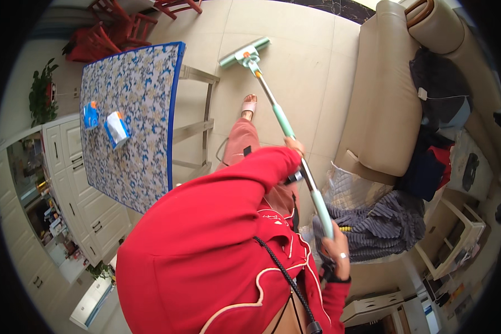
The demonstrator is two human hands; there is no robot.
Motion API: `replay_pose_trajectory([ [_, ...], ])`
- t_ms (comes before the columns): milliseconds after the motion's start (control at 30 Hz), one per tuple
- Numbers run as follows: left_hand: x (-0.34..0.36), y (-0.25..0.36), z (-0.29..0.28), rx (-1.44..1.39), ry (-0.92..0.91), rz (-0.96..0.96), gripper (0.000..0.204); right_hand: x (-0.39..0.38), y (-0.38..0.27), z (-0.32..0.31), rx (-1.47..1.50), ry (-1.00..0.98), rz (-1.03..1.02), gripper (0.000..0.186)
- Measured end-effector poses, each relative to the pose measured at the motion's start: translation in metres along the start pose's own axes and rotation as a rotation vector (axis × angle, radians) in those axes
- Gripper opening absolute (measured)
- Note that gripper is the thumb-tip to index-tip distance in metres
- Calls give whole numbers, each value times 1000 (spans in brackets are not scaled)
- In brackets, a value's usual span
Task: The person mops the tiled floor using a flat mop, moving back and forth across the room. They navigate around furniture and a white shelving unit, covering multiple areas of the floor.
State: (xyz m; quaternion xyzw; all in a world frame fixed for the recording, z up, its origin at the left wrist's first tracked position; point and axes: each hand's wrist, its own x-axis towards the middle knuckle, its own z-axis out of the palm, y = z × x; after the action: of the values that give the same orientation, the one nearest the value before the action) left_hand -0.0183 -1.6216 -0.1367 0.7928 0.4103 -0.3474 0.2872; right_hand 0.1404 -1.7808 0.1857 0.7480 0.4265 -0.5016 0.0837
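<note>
A pale green mop (278, 115) with a long silver pole slants across the view, from its wide flat head on the tiles at the top to its grip near my body. Midway down the pole, my left hand (294, 146) is wrapped round it. My right hand (336, 251), lower and farther right, closes on the green grip near the end. The mop head (246, 54) lies on the floor, with white and orange parts at its centre. My foot in a pink slipper (249, 104) stands a little nearer than the head.
A table with a blue-edged floral cloth (133, 106) stands on the left, carrying two blue-and-white packs (117, 130). Red chairs (114, 33) are behind it. A beige sofa (381, 100) runs along the right, with a grey ribbed blanket (381, 225) and dark clothes (437, 83) beside it.
</note>
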Motion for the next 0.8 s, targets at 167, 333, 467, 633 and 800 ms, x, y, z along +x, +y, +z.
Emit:
replay_pose_trajectory([
  [167,-78,177,18,-742,-235,-16,22,-119,117,-50,108,39,308,56],
  [333,-131,233,-4,-1681,-544,-523,18,-169,147,-64,289,158,408,42],
  [467,-125,239,28,-2162,-408,-907,14,-169,158,-35,463,178,430,37],
  [633,-97,203,80,-2145,-220,-967,17,-139,152,31,323,185,337,39],
  [800,-58,62,79,-1892,60,-812,22,-53,66,77,303,126,19,39],
])
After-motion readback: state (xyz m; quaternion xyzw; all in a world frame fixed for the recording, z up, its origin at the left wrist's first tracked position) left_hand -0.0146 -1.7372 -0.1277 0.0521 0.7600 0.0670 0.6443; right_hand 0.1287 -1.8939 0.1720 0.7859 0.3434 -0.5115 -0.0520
